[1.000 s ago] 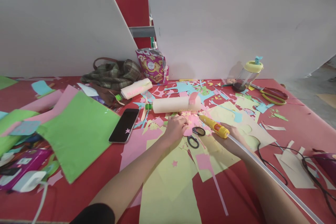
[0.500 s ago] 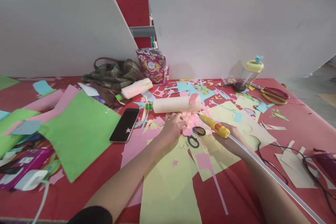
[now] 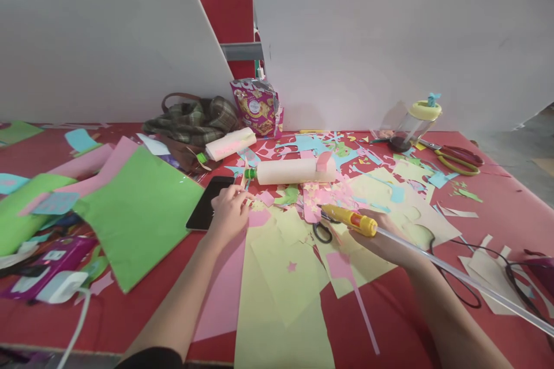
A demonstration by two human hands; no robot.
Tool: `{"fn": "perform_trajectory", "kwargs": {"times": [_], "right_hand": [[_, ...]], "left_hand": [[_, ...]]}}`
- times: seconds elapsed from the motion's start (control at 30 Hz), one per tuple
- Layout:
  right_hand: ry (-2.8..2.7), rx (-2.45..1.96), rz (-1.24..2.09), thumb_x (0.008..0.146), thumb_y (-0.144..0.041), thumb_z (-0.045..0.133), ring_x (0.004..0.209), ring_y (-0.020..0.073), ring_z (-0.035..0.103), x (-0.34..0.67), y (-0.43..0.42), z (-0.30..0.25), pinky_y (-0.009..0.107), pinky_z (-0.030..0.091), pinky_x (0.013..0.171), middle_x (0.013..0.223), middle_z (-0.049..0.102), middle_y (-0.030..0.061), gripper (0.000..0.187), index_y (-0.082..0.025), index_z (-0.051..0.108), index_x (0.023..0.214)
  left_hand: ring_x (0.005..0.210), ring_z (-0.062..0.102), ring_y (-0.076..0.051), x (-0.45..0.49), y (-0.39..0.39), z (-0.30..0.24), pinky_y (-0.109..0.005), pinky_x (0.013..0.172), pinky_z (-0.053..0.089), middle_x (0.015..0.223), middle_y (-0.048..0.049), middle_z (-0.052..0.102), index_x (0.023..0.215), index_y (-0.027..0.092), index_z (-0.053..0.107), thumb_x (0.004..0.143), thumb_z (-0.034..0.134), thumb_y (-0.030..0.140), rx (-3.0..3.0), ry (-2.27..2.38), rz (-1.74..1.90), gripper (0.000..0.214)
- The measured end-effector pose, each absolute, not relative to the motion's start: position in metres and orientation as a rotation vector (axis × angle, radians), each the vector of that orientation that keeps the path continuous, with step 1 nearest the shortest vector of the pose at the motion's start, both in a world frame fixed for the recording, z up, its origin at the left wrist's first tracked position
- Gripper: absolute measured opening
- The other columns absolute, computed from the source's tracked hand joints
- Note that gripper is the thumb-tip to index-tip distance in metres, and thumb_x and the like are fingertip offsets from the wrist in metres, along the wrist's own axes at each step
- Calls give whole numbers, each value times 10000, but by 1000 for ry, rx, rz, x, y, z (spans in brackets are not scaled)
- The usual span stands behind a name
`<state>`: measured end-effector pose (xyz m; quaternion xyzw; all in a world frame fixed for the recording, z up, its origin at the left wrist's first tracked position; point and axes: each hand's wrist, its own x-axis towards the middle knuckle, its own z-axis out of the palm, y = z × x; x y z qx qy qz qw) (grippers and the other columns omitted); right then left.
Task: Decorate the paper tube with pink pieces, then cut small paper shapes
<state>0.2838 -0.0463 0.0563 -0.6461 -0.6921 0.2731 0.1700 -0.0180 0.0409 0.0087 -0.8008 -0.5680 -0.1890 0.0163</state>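
My right hand (image 3: 381, 242) is wrapped round a yellow hot glue gun (image 3: 350, 219), with a long clear glue stick (image 3: 459, 277) running out of its back. The gun's tip points left, above black-handled scissors (image 3: 322, 232) and a pink paper strip (image 3: 312, 202) dotted with small stars. My left hand (image 3: 231, 207) lies over the right side of a black phone (image 3: 203, 207), fingers curled down. Anything between its fingertips is hidden. Behind the hands lies a white paper-wrapped bottle (image 3: 289, 172) with a green neck and a pink paper piece on it.
Yellow paper sheets (image 3: 281, 300) lie in front, and a big green star (image 3: 142, 213) at left. Behind are a second wrapped bottle (image 3: 231, 144), a plaid bag (image 3: 194, 118) and a purple snack packet (image 3: 258, 106). At right stand a lidded jar (image 3: 418, 124), scissors (image 3: 461, 161) and a black cable (image 3: 454, 294).
My left hand has moved left from the paper scraps by the wrapped bottle to the phone, covering where a pink star lay. My right hand keeps the glue gun, its tip slightly lower.
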Motion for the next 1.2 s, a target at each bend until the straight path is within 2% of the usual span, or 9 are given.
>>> {"fn": "perform_trajectory", "kwargs": {"times": [0.17, 0.37, 0.57, 1.2], "right_hand": [[-1966, -1897, 804, 655, -188, 441, 451, 122, 419, 285, -46, 49, 237, 304, 417, 538, 449, -13, 112, -213, 370, 572], [-2003, -1943, 805, 662, -193, 444, 471, 147, 453, 282, -46, 54, 267, 314, 434, 575, 499, 27, 102, -208, 387, 579], [-2068, -2043, 740, 660, -184, 429, 453, 126, 425, 279, -47, 62, 247, 294, 426, 550, 482, 15, 119, -206, 364, 563], [-2261, -2058, 729, 662, -143, 418, 506, 109, 463, 261, -34, 66, 214, 295, 468, 608, 522, 24, 88, -176, 422, 581]], "left_hand": [[856, 441, -219, -27, 35, 1, -360, 703, 317, 918, -64, 498, 769, 201, 597, 731, 434, 189, -2450, -1784, -532, 168], [895, 401, -239, -22, 31, 2, -376, 724, 287, 988, -76, 475, 847, 222, 608, 761, 431, 256, -2497, -1721, -449, 201], [889, 402, -244, -24, 31, 0, -382, 710, 269, 1003, -73, 496, 894, 249, 607, 780, 421, 283, -2512, -1676, -398, 221], [888, 450, -217, -22, 33, -10, -353, 706, 256, 935, -61, 556, 777, 192, 548, 809, 386, 235, -2539, -1672, -426, 170]]}}
